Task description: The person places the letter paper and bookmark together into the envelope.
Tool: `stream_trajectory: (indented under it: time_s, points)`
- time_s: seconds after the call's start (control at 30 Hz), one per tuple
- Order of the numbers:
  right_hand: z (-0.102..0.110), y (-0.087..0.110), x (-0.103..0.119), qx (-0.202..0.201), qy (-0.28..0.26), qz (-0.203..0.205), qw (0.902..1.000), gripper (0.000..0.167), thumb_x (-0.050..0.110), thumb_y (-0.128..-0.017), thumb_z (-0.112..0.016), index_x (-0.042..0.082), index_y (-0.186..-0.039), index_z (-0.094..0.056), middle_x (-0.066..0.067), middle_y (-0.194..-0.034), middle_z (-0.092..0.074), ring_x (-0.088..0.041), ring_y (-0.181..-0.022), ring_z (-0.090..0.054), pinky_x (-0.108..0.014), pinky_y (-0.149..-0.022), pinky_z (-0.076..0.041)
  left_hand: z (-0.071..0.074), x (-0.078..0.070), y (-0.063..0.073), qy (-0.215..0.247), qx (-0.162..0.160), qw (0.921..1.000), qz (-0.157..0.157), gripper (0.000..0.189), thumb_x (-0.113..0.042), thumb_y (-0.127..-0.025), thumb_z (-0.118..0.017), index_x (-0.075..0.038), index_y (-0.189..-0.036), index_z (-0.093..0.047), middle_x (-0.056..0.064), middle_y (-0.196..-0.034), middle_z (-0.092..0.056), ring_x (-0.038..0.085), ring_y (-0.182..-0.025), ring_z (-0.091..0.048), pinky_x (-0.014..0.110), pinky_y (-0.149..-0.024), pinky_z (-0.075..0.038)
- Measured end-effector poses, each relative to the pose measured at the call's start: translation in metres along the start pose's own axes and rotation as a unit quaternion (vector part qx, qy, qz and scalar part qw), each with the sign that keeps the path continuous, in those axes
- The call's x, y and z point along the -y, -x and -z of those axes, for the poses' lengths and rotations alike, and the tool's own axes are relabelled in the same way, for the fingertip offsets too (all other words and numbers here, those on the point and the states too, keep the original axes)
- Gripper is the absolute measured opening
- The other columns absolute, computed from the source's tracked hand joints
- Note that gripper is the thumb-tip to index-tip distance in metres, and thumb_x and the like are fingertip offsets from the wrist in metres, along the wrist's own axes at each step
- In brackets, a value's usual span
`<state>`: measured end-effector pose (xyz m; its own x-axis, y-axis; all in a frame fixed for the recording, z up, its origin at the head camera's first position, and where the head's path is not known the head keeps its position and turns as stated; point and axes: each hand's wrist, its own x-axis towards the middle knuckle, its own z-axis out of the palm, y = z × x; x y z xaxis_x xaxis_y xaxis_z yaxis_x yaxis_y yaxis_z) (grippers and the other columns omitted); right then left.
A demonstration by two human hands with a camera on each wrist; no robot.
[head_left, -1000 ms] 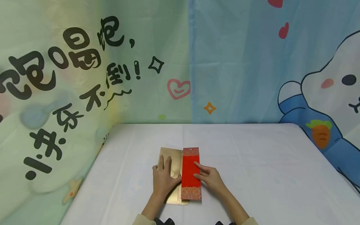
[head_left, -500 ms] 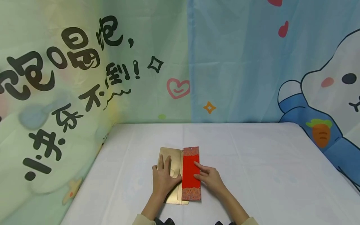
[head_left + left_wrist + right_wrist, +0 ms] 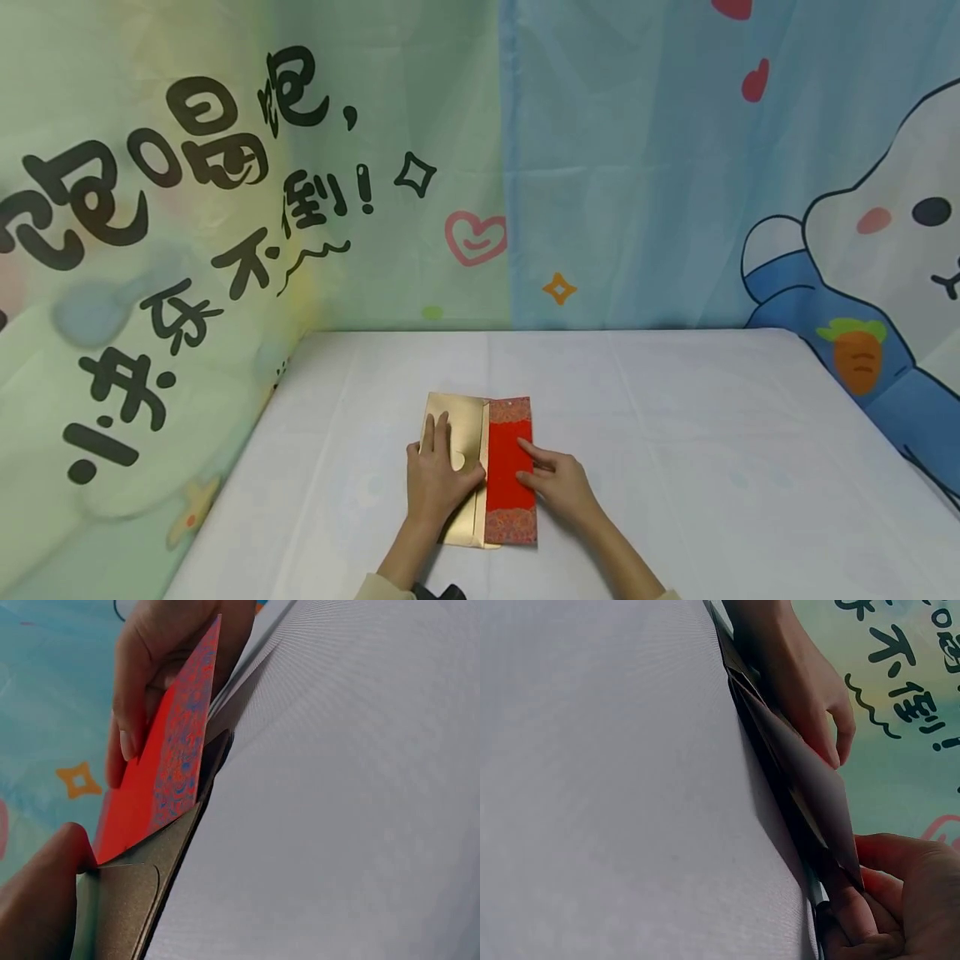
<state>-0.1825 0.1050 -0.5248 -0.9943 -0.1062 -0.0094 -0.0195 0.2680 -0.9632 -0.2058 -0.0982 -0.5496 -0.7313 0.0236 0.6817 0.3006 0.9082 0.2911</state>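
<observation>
A folding red envelope lies on the white table, with its gold inside [image 3: 465, 417] facing up on the left. Its red panel [image 3: 506, 467], banded with ornate patterns at both ends, stands folded over at the right. In the left wrist view this panel [image 3: 161, 780] slants up off the gold part [image 3: 127, 907]. My left hand [image 3: 438, 483] presses on the gold side, fingers fairly straight and thumb at the crease. My right hand [image 3: 558, 479] pinches the panel's right edge. From the right wrist, layers [image 3: 810, 780] show spread apart, with right fingers [image 3: 855, 907] beneath them.
A white cloth [image 3: 675, 433] covers the table around the envelope. Behind it hangs a blue and green printed curtain [image 3: 600, 167], which also runs along the left side. Dark wrist gear [image 3: 442, 592] shows at the bottom edge.
The red panel and my right hand have shifted slightly down toward me, and the panel's lower end now sits nearer the gold part's bottom edge. My left hand stays nearly in place.
</observation>
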Motion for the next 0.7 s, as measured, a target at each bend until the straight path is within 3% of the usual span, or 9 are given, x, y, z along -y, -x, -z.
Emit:
stream_trajectory:
  time_s: [0.23,0.33,0.47,0.7]
  points:
    - [-0.001,0.002,0.005,0.0,-0.001,-0.006,1.0,0.046,0.005,-0.078,-0.069,0.005,-0.123,-0.06,-0.022,-0.121,-0.056,-0.024,-0.098,-0.062,-0.025,-0.076,-0.049,0.001,0.0,-0.001,0.005,0.0,1.0,0.006,0.084,-0.042,-0.06,-0.071,0.0,-0.129,-0.046,0.025,-0.122,-0.054,0.04,-0.067,-0.051,0.041,-0.061,-0.047]
    - [-0.002,0.0,0.007,-0.011,0.009,-0.012,0.9998,0.047,0.004,-0.077,-0.069,0.006,-0.123,-0.06,-0.021,-0.119,-0.058,-0.016,-0.084,-0.065,-0.021,-0.07,-0.048,0.002,-0.001,-0.002,0.01,0.009,0.9997,0.02,0.086,-0.042,-0.06,-0.07,-0.002,-0.131,-0.044,0.024,-0.124,-0.054,0.04,-0.069,-0.051,0.041,-0.061,-0.047]
    - [-0.002,-0.005,0.006,-0.025,0.015,-0.024,0.9993,0.048,0.003,-0.077,-0.07,0.008,-0.123,-0.06,-0.019,-0.118,-0.059,-0.01,-0.071,-0.058,-0.018,-0.062,-0.044,0.002,-0.001,-0.001,0.019,0.02,0.999,0.036,0.087,-0.042,-0.06,-0.069,-0.003,-0.133,-0.043,0.022,-0.126,-0.053,0.04,-0.071,-0.051,0.042,-0.06,-0.048]
    - [-0.004,-0.008,0.005,-0.03,0.022,-0.018,0.9991,0.048,0.002,-0.076,-0.071,0.006,-0.122,-0.06,-0.021,-0.121,-0.057,-0.014,-0.081,-0.057,-0.019,-0.058,-0.042,0.001,-0.001,0.0,0.022,0.012,0.999,0.037,0.087,-0.041,-0.06,-0.07,-0.001,-0.132,-0.042,0.019,-0.125,-0.054,0.038,-0.068,-0.051,0.04,-0.059,-0.047]
